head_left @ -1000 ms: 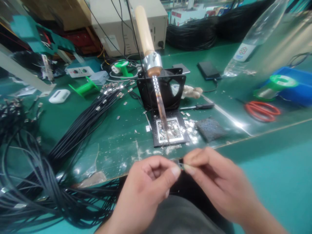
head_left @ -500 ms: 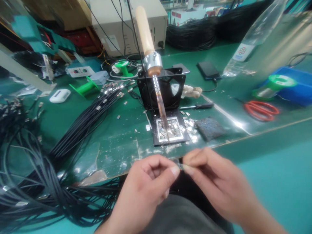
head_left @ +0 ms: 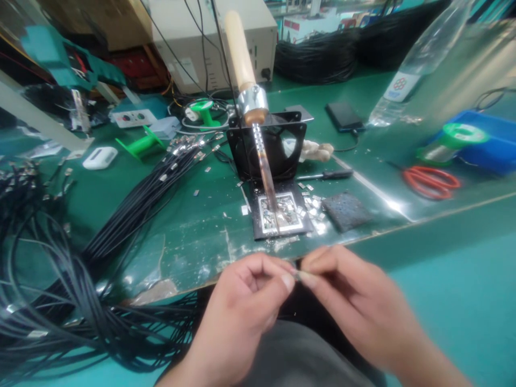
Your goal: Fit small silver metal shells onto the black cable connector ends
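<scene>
My left hand (head_left: 245, 301) and my right hand (head_left: 355, 301) meet at the bench's front edge, fingertips pinched together on a small metal piece at a black cable's end (head_left: 297, 274). Most of that piece is hidden by the fingers. Just beyond them a soldering iron (head_left: 252, 107) with a wooden handle stands fixed in a black stand, its tip down on a small black plate (head_left: 282, 215) strewn with shiny metal clips. Both hands lie below the iron's tip and apart from it.
Bundles of black cables (head_left: 80, 269) fill the left side. A dark sponge pad (head_left: 346, 211), red scissors (head_left: 433, 180), a solder spool (head_left: 453, 141) in a blue tray, a phone (head_left: 344, 115), a plastic bottle (head_left: 419, 59) and a beige instrument box (head_left: 209, 37) stand around.
Both hands have stayed pinched together and drifted very slightly up and left; nothing else moved.
</scene>
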The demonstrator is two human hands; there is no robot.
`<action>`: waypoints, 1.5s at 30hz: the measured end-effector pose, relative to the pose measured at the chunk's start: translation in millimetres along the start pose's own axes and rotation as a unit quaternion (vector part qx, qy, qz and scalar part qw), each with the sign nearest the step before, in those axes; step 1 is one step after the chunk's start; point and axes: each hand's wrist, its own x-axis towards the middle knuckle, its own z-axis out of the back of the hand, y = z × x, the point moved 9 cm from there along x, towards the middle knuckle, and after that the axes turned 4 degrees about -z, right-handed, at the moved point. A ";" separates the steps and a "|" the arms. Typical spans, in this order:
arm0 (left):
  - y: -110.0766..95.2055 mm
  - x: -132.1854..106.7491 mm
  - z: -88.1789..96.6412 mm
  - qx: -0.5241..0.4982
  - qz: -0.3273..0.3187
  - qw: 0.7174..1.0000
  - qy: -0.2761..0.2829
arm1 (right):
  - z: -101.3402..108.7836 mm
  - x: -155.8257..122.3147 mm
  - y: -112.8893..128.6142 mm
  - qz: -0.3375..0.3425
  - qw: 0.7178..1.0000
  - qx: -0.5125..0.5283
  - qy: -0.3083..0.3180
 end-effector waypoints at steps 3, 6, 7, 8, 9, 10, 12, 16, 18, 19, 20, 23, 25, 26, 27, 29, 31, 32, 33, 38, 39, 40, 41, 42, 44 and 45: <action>-2.3 1.1 2.1 -0.001 -0.024 1.000 -0.018 | 2.9 -1.0 -4.1 -0.023 0.999 0.006 -0.035; -3.6 1.7 5.3 -0.013 -0.040 0.998 -0.038 | 13.2 -6.6 -5.3 -0.030 0.993 0.015 -0.116; -3.2 1.6 6.2 -0.020 -0.040 0.998 -0.043 | 15.9 -9.2 -4.1 -0.027 0.990 0.009 -0.140; -2.8 1.5 6.4 -0.027 -0.039 0.998 -0.044 | 17.1 -11.6 -2.4 -0.023 0.987 -0.002 -0.156; -2.1 1.2 6.6 -0.033 -0.037 0.998 -0.045 | 16.9 -13.6 -0.2 -0.017 0.986 -0.013 -0.166; -1.7 0.9 6.6 -0.039 -0.036 0.998 -0.046 | 15.9 -15.2 2.5 -0.007 0.985 -0.021 -0.172; -1.3 0.2 6.4 -0.044 -0.038 0.997 -0.048 | 12.6 -17.7 7.1 0.015 0.984 -0.025 -0.177; -0.3 -0.2 6.8 -0.040 -0.046 0.996 -0.060 | 6.8 -20.5 9.7 0.039 0.981 -0.021 -0.188; 0.4 -0.1 7.3 -0.037 -0.049 0.996 -0.062 | 4.6 -21.1 11.0 0.051 0.980 -0.026 -0.193; 0.4 -0.1 7.7 -0.034 -0.051 0.996 -0.062 | 3.4 -20.9 12.1 0.056 0.979 -0.030 -0.193; 0.3 -0.3 8.5 -0.030 -0.053 0.996 -0.063 | 2.1 -20.4 13.2 0.061 0.979 -0.034 -0.191; -1.5 -0.9 11.8 -0.013 -0.063 0.996 -0.068 | -0.4 -17.5 17.6 0.074 0.979 -0.047 -0.182; -2.3 -1.1 12.9 -0.003 -0.066 0.995 -0.068 | -1.0 -15.4 20.2 0.083 0.980 -0.063 -0.171; -2.2 -0.9 13.1 0.001 -0.066 0.996 -0.067 | -0.6 -14.7 21.1 0.087 0.980 -0.068 -0.166; -2.1 -0.6 13.0 0.005 -0.067 0.996 -0.066 | 0.5 -14.3 21.6 0.090 0.980 -0.072 -0.164; -1.4 0.5 13.1 0.011 -0.069 0.995 -0.065 | 2.6 -13.9 20.9 0.091 0.980 -0.073 -0.158; -1.5 1.6 13.6 0.018 -0.076 0.995 -0.067 | 4.8 -13.8 19.2 0.087 0.981 -0.070 -0.161; -1.8 2.1 14.0 0.023 -0.081 0.994 -0.068 | 4.8 -13.4 18.2 0.083 0.981 -0.070 -0.159; -2.2 2.5 14.4 0.030 -0.086 0.993 -0.069 | 4.1 -12.8 17.3 0.078 0.982 -0.070 -0.156; -3.6 4.1 13.4 0.047 -0.095 0.992 -0.061 | 3.2 -9.5 16.5 0.062 0.984 -0.064 -0.152; -3.9 4.2 13.0 0.051 -0.095 0.992 -0.060 | 3.4 -8.6 16.9 0.061 0.985 -0.064 -0.150; -4.7 4.1 12.6 0.055 -0.096 0.992 -0.060 | 3.7 -7.7 17.2 0.059 0.985 -0.064 -0.146; -5.4 3.9 12.3 0.061 -0.096 0.992 -0.061 | 4.0 -6.8 17.3 0.058 0.986 -0.065 -0.142; -6.3 3.7 12.1 0.067 -0.097 0.991 -0.062 | 4.6 -6.2 17.5 0.057 0.986 -0.066 -0.139; -8.1 3.2 11.7 0.079 -0.098 0.990 -0.063 | 5.4 -5.2 16.7 0.055 0.987 -0.068 -0.133; -8.7 3.1 11.6 0.084 -0.098 0.990 -0.063 | 5.8 -5.1 16.0 0.054 0.988 -0.067 -0.132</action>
